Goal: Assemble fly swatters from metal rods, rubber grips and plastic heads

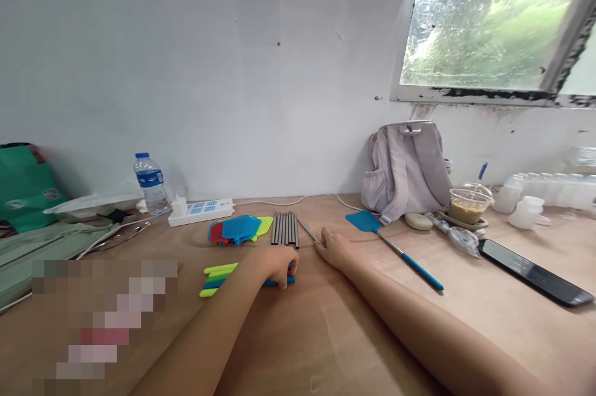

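My left hand (283,264) curls over the right ends of several coloured plastic handles (218,270) in yellow, green and blue. A bit of red shows at its fingers, which hide most of what they grip. My right hand (334,248) pinches the near end of a thin metal rod (308,231), which lies slanted on the table. Just left of that rod is a row of several grey metal rods (285,229). Fly swatter heads (239,229) in red, blue and yellow lie stacked left of the row. One blue fly swatter (410,264) with a metal shaft lies to the right.
Along the wall stand a water bottle (149,182), a white power strip (200,212) and a backpack (405,169). Further right are a round beige object (418,221), a drink cup (469,205), a black phone-like slab (533,272) and white bottles (526,212). A green bag (28,188) sits far left.
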Available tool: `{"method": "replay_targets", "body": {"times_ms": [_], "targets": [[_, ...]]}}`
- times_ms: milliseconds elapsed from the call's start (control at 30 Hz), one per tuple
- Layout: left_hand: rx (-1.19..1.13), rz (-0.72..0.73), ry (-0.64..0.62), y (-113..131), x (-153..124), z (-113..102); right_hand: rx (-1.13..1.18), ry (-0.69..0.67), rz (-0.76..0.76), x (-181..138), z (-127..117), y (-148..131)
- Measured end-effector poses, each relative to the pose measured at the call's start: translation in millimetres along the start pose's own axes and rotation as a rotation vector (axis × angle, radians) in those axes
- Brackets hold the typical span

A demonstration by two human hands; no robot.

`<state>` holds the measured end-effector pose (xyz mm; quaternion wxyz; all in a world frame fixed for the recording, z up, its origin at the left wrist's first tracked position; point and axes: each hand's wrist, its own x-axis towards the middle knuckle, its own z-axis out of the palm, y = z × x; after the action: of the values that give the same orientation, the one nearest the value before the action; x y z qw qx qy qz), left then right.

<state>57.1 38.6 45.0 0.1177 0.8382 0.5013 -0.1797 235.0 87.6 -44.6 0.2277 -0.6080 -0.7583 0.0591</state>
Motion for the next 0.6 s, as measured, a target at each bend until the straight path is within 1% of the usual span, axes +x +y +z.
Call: {"method": "replay_targets", "body": {"times_ms": [100, 167, 233, 400, 467, 600], "targets": [[0.021, 0.018, 0.019, 2, 3, 4, 0.086, 0.017, 0.029, -2, -3, 2], [0.041, 0.021, 0.026, 3, 5, 7, 0.171, 0.054, 0.058, -2, -3, 3], [0.057, 0.041, 0.034, 3, 8, 10, 0.282, 0.115, 0.095, -1, -2, 5], [0.085, 0.133, 0.078, 2, 13, 12, 0.628, 0.318, 0.192, -2, -2, 14], [0.085, 0.126, 0.077, 3, 13, 11, 0.762, 0.362, 0.204, -10, -6, 16], [0.103, 0.112, 0.064, 5, 12, 10, 0.951, 0.362, 0.204, -34, -14, 16]]}}
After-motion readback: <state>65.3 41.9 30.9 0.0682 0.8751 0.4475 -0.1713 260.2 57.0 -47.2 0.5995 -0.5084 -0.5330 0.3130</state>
